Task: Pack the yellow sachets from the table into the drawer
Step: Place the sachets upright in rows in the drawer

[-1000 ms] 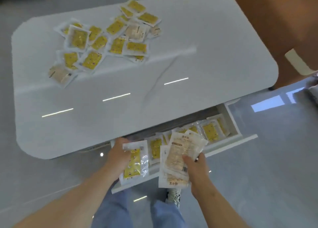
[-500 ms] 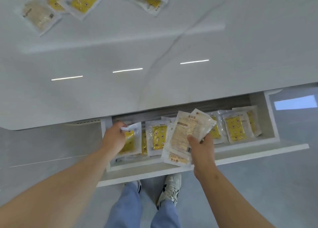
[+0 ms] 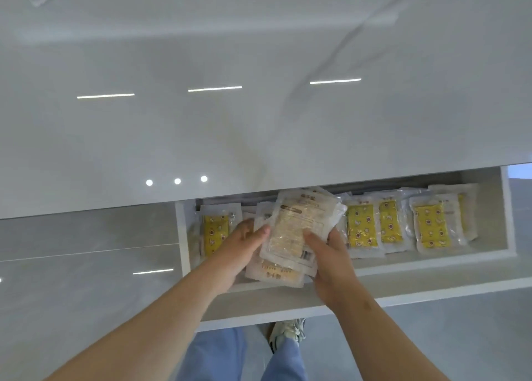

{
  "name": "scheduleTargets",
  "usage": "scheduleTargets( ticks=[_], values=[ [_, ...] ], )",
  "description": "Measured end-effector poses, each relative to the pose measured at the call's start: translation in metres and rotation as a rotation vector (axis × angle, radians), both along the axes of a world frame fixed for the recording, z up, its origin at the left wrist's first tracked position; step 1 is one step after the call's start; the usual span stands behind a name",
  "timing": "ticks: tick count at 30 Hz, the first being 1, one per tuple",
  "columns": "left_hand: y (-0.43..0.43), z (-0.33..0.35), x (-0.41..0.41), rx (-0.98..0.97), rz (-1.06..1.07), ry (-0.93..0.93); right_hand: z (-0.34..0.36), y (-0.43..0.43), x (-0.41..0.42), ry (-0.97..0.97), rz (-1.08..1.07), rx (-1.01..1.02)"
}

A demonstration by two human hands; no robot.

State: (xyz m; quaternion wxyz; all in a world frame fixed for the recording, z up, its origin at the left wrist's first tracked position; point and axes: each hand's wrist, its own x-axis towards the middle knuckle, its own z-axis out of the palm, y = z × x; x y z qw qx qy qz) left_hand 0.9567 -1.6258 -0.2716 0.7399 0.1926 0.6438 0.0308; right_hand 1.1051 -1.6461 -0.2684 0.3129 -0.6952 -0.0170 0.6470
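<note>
Stack of sachets (image 3: 290,236) over open drawer (image 3: 403,277), left part, held between both hands. Left hand (image 3: 241,248) pinches stack's left edge; right hand (image 3: 331,262) grips right edge, thumb on top. Packed sachets (image 3: 361,226) lie in row, right of hands.

Table top (image 3: 259,49): glossy white, faint grey veins.
Drawer (image 3: 403,268): plain white.
Yellow sachets (image 3: 361,228): yellow panel, small red-and-white round motifs, clear white-edged wrapper.
Beige sachets (image 3: 290,231): pale beige fill, brown header bar, black barcode.
Floor (image 3: 86,251): light grey tiles, thin pale joints.
Trousers (image 3: 216,354): light blue.
Shoe (image 3: 288,331): white, dark trim.
</note>
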Motion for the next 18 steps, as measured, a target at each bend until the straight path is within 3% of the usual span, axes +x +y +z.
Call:
scheduleTargets(
  ticks=[1, 3, 11, 13, 15, 18],
  values=[
    [0.001, -0.001, -0.001, -0.059, 0.071, -0.049, 0.001, 0.001, -0.001, 0.002, 0.059, 0.009],
    [0.005, -0.005, -0.008, -0.009, 0.053, 0.027, 0.003, 0.003, 0.000, -0.025, 0.179, 0.023],
    [0.017, -0.014, -0.037, 0.447, 0.062, 0.247, 0.011, 0.016, 0.027, -0.247, 0.388, 0.105],
    [0.013, -0.017, -0.041, 0.713, -0.155, 0.292, 0.011, 0.014, 0.033, -0.279, 0.439, 0.129],
    [0.005, -0.032, -0.048, 1.037, -0.519, 0.380, 0.007, 0.012, 0.039, -0.323, 0.456, 0.165],
    [-0.009, -0.052, -0.059, 1.049, -0.939, 0.405, -0.002, 0.008, 0.043, -0.369, 0.552, 0.196]
  ],
)
